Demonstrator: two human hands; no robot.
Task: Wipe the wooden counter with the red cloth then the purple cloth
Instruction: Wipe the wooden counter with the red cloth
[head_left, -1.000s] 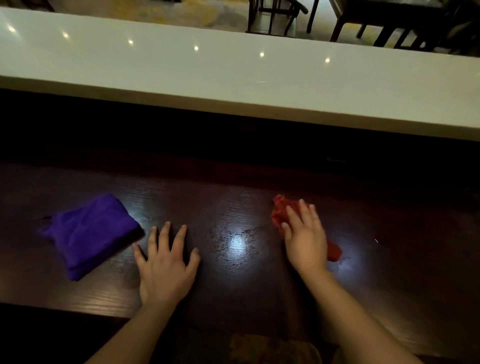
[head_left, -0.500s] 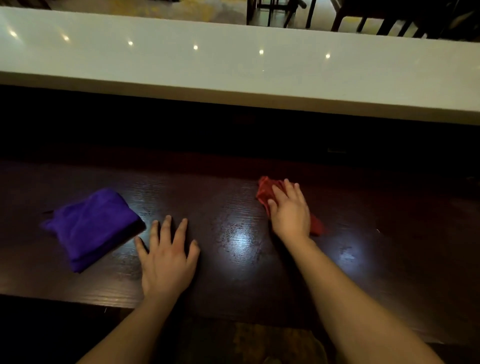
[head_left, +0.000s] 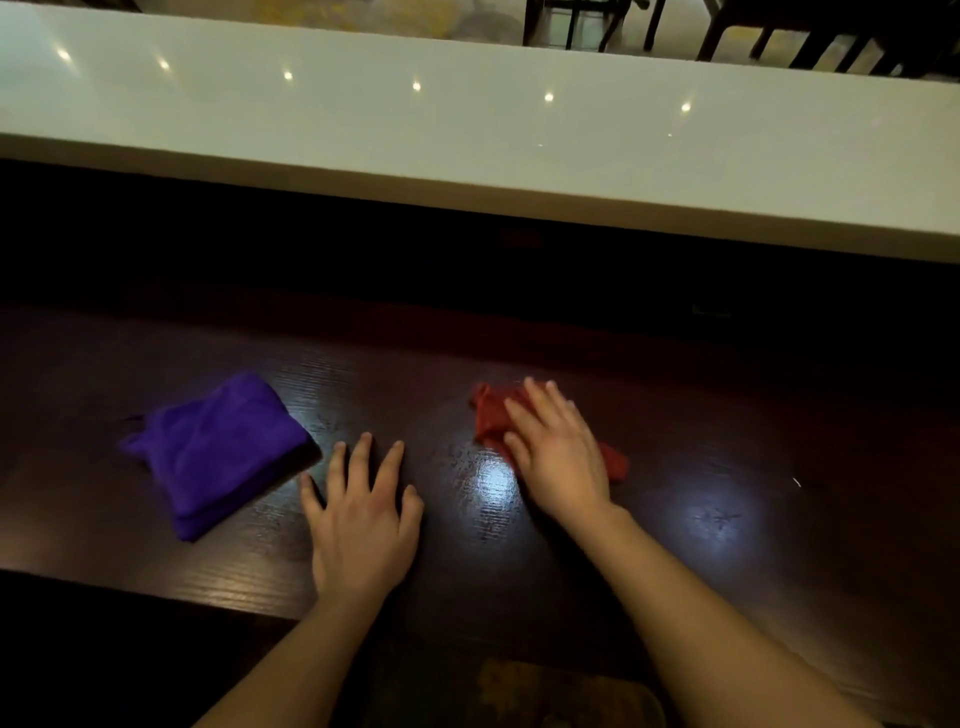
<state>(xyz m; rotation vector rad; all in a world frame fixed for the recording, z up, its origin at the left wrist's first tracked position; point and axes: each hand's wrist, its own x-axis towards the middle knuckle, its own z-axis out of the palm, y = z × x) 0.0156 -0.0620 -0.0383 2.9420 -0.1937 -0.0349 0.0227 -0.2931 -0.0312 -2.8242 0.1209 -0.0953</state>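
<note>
A dark wooden counter (head_left: 727, 467) runs across the lower half of the view. My right hand (head_left: 558, 449) lies flat on a crumpled red cloth (head_left: 491, 415), pressing it to the wood; cloth shows past the fingers on the left and behind the wrist on the right. My left hand (head_left: 363, 525) rests palm down on the bare wood with fingers spread and holds nothing. A folded purple cloth (head_left: 218, 449) lies just left of that hand, not touched.
A raised white bar top (head_left: 467, 130) runs along the far side, above a dark recess. Dark chair legs (head_left: 779, 36) stand beyond it. The counter's near edge (head_left: 156, 587) is close to my body at the lower left.
My right hand has slid the red cloth to the left across the counter, closer to my left hand. The left hand and the purple cloth have stayed put.
</note>
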